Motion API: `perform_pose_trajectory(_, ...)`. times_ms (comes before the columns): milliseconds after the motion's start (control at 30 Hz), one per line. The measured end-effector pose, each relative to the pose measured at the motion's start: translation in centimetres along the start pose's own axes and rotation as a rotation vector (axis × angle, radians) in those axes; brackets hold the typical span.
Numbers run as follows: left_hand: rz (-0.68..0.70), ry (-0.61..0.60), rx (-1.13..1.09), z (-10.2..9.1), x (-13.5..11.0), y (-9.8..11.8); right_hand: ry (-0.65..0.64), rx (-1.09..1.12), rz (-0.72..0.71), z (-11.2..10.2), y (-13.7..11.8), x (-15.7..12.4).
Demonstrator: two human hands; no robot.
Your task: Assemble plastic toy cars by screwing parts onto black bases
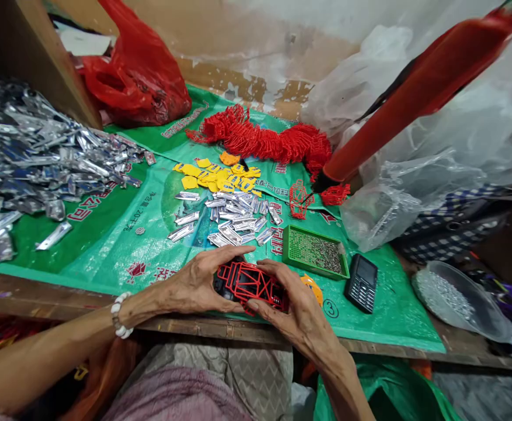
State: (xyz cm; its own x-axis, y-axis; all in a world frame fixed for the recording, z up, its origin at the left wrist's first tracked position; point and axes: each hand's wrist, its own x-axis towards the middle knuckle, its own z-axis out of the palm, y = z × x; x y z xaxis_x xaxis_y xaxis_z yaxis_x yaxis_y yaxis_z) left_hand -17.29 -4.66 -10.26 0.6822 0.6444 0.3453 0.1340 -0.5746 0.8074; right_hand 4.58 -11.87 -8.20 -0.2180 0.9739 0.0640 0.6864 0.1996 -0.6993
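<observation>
Your left hand and right hand grasp a red-framed toy car from opposite ends, the fingers curved around it at the near edge of the green sheet. Just beyond it lie silver pieces, with yellow pieces behind them, while a green tray and a phone sit to your right.

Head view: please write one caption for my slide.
Left hand and right hand hold a red lattice frame over a black chassis, near a green tray and keypad phone.
</observation>
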Motion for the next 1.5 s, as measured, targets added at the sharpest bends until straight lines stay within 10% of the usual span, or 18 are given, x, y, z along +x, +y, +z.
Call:
perform_pose_trajectory(233,0.018,-0.012,-0.007,-0.8,0.3,1.5,-0.158,0.103,0.102,-1.7,-1.9,0.4)
perform_pose_trajectory(600,0.013,-0.138,0.231,-2.1,0.4,-1.1,-0.057,-0.113,-0.019,0.7,-0.3,2.2)
perform_pose_trajectory(900,0.311,-0.225,0.387,-1.6,1.6,0.0,0.012,0.011,0.040,2.0,1.1,2.0)
perform_pose_trajectory(1167,0.357,-0.246,0.523,-1.0,2.2,-1.1,0.333,-0.196,-0.102,-1.9,2.1,-2.7)
perform_pose_trajectory(1500,0.298,-0.154,0.385,-0.8,2.0,-0.2,0.133,-0.346,-0.084,-3.0,5.4,-4.6)
